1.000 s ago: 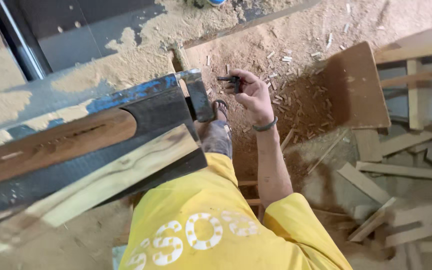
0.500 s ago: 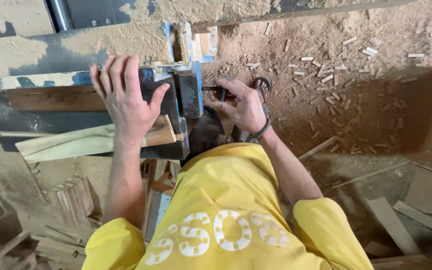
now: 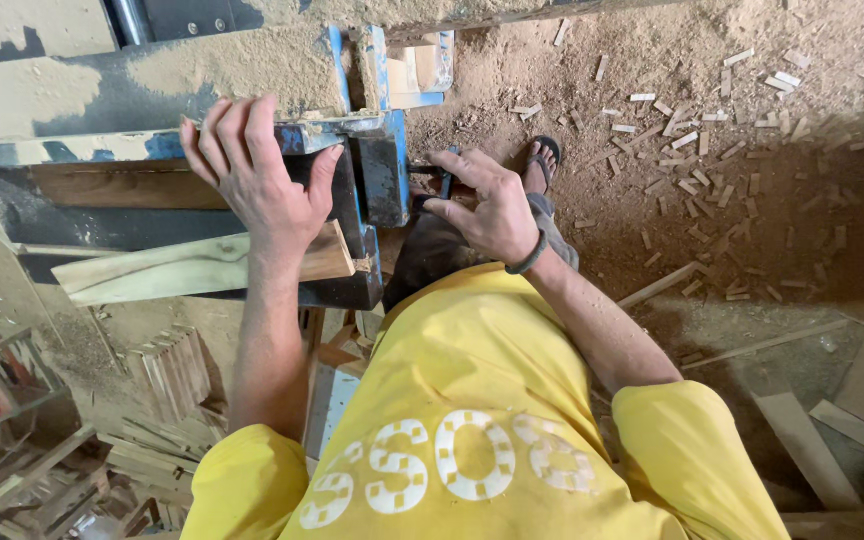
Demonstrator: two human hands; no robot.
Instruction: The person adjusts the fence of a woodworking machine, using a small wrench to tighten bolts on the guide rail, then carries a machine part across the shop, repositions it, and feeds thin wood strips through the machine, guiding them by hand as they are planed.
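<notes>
Left hand [image 3: 264, 180] spread flat, pinning a pale wooden plank [image 3: 202, 268] on the blue saw table [image 3: 102, 148] mid-left; right hand [image 3: 487, 205] grips a dark handle [image 3: 444, 185] at centre. Plank looks seated, uncut.

No packages, labels, signs or screens showed; only white checkered lettering [image 3: 442, 460] across yellow shirt [image 3: 472, 370], lower centre.

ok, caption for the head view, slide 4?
Left hand presses a wooden plank on the sawdust-covered machine; right hand grips a dark handle.
</notes>
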